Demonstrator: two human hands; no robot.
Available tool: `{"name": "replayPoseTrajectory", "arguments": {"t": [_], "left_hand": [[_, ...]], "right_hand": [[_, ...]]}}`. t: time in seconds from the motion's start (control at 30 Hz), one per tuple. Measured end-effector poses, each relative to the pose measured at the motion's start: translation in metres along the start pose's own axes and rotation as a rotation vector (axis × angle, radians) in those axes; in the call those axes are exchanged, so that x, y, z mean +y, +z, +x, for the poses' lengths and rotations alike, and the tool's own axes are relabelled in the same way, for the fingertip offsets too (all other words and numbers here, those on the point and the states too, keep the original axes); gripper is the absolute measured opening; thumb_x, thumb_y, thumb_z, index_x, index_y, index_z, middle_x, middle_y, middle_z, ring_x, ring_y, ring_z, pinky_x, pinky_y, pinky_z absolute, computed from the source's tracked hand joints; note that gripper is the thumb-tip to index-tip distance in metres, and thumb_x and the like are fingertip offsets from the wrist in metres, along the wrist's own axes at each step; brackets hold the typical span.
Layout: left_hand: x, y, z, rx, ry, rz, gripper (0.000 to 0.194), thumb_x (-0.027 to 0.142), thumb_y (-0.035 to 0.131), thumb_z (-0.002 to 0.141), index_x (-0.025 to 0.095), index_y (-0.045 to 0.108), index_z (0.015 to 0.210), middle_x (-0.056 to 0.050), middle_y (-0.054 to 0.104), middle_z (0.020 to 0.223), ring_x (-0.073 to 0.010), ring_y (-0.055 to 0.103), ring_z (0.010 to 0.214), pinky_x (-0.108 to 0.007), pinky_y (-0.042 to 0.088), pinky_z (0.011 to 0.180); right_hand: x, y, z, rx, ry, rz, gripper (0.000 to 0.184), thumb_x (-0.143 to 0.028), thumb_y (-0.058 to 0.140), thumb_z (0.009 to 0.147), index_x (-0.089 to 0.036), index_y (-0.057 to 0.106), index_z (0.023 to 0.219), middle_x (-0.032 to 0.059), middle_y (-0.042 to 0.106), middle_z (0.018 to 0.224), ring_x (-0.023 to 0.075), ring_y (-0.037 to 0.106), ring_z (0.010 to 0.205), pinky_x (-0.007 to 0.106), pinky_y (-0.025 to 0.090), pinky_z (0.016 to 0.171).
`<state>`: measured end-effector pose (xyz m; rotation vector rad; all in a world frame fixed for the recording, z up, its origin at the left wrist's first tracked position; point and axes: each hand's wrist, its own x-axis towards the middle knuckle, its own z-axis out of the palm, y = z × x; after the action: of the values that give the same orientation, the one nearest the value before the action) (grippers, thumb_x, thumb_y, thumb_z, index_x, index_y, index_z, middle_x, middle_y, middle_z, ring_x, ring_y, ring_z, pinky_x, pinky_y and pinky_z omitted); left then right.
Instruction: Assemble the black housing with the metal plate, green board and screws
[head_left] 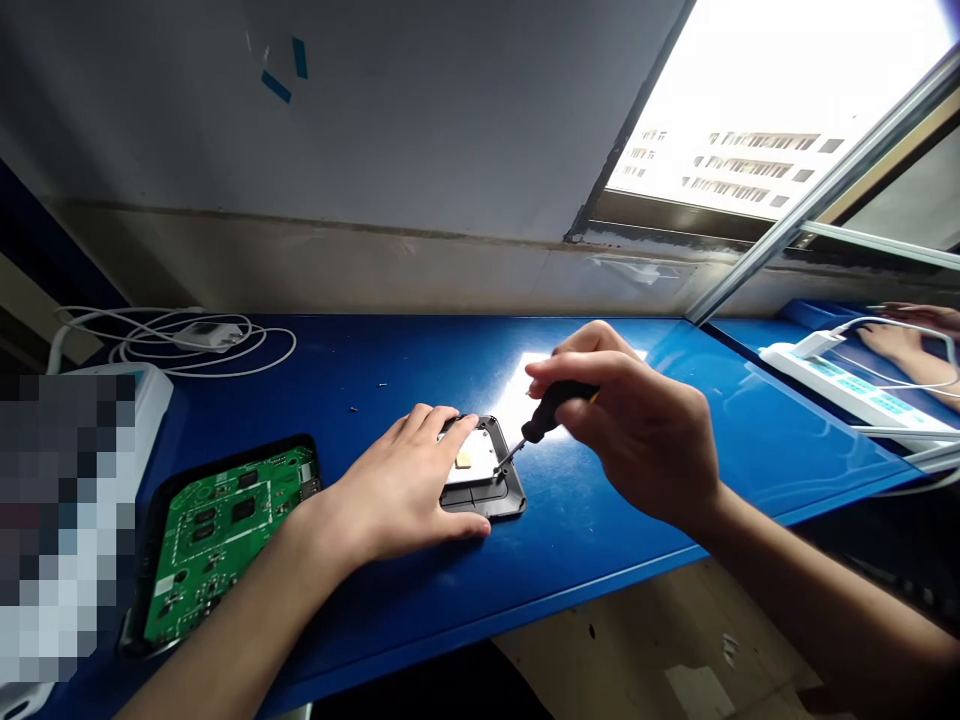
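The left hand's [397, 490] fingers are spread across the black casing [512, 503], thumb along its six o'clock edge, bracing it on the blue counter [480, 597] near the middle of view. The right hand's [649, 425] fingers pinch the screwdriver [553, 410], which slants in from two o'clock; its tip meets the corner of the white plate [486, 455], though whether it is seated in a screw I cannot tell. That slant could make the tip skid, scratching the plate or jabbing the left index finger. A light brace could let the casing twist. Two tiny loose screws [354, 408], toward ten o'clock, could be lost if a sleeve or wrist brushes them.
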<state>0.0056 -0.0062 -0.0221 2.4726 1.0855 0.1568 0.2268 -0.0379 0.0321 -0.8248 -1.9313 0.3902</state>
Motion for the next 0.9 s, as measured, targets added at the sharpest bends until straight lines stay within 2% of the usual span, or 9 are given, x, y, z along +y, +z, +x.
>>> {"name": "replayPoseTrajectory", "arguments": {"t": [0.07,0.13,0.3,0.37,0.5,0.57,0.67,0.8,0.9], "left_hand": [[0.0,0.0,0.0,0.003,0.007,0.005,0.094,0.064,0.074,0.078,0.023,0.041,0.156,-0.011,0.046,0.156,-0.0351,0.043,0.139,-0.048,0.041,0.116],[0.0,0.0,0.0,0.003,0.007,0.003,0.094,0.064,0.074,0.078,0.023,0.041,0.156,-0.011,0.047,0.155,-0.0352,0.044,0.138,-0.048,0.041,0.116],[0.001,-0.001,0.0,-0.015,-0.001,-0.003,0.092,0.065,0.072,0.079,0.023,0.041,0.156,-0.011,0.045,0.156,-0.0355,0.043,0.139,-0.048,0.04,0.116],[0.001,-0.001,0.0,-0.016,-0.002,0.0,0.092,0.064,0.072,0.079,0.023,0.041,0.156,-0.012,0.044,0.157,-0.0358,0.043,0.14,-0.047,0.04,0.116],[-0.001,0.0,0.0,-0.002,0.002,-0.002,0.092,0.064,0.073,0.078,0.026,0.041,0.155,-0.011,0.045,0.157,-0.0359,0.043,0.141,-0.047,0.041,0.116],[-0.001,0.001,0.0,0.004,0.005,-0.005,0.092,0.063,0.074,0.078,0.026,0.041,0.155,-0.01,0.046,0.157,-0.0357,0.043,0.14,-0.047,0.041,0.115],[-0.001,0.0,0.0,-0.006,0.002,-0.003,0.094,0.064,0.074,0.078,0.025,0.04,0.156,-0.011,0.044,0.158,-0.0358,0.041,0.142,-0.047,0.04,0.116],[0.0,0.0,0.0,-0.019,-0.005,0.001,0.095,0.066,0.073,0.079,0.023,0.039,0.157,-0.012,0.043,0.159,-0.0359,0.041,0.142,-0.048,0.04,0.117],[-0.001,0.001,0.0,-0.005,0.004,-0.003,0.097,0.066,0.073,0.078,0.024,0.038,0.158,-0.011,0.044,0.158,-0.0353,0.042,0.141,-0.048,0.041,0.117]], "right_hand": [[-0.003,-0.002,0.001,-0.08,0.029,0.062,0.035,-0.023,0.054,0.104,-0.033,0.067,0.134,0.0069,0.065,0.113,0.0208,0.07,0.1,0.038,0.065,0.079],[-0.006,-0.006,0.001,-0.145,0.041,0.067,0.041,-0.02,0.053,0.104,-0.034,0.061,0.141,0.0074,0.067,0.12,0.0215,0.07,0.107,0.04,0.065,0.087],[-0.003,-0.011,0.002,-0.095,0.03,-0.122,0.034,-0.023,0.075,0.091,-0.034,0.074,0.123,0.0035,0.066,0.095,0.0192,0.07,0.085,0.037,0.064,0.077],[-0.002,-0.011,0.001,-0.082,0.037,-0.174,0.031,-0.025,0.078,0.089,-0.032,0.076,0.119,0.0036,0.065,0.094,0.0188,0.069,0.082,0.036,0.064,0.074],[-0.007,-0.018,0.002,-0.213,0.107,-0.126,0.046,-0.021,0.057,0.101,-0.035,0.057,0.145,0.0087,0.066,0.128,0.0214,0.073,0.103,0.036,0.064,0.083],[-0.011,-0.024,0.006,-0.301,0.118,-0.146,0.053,-0.02,0.056,0.101,-0.035,0.05,0.151,0.0085,0.066,0.133,0.0227,0.073,0.109,0.038,0.064,0.088],[-0.013,-0.031,0.012,-0.364,0.096,-0.29,0.049,-0.025,0.062,0.1,-0.032,0.055,0.147,0.0065,0.075,0.114,0.0218,0.074,0.097,0.036,0.062,0.081],[-0.013,-0.03,0.016,-0.329,0.057,-0.525,0.028,-0.04,0.062,0.1,-0.022,0.072,0.12,0.0084,0.075,0.104,0.0199,0.072,0.077,0.034,0.056,0.067],[-0.017,-0.029,0.013,-0.35,0.062,-0.661,0.029,-0.041,0.053,0.103,-0.02,0.069,0.114,0.0102,0.075,0.1,0.0191,0.068,0.065,0.033,0.049,0.057]]}}
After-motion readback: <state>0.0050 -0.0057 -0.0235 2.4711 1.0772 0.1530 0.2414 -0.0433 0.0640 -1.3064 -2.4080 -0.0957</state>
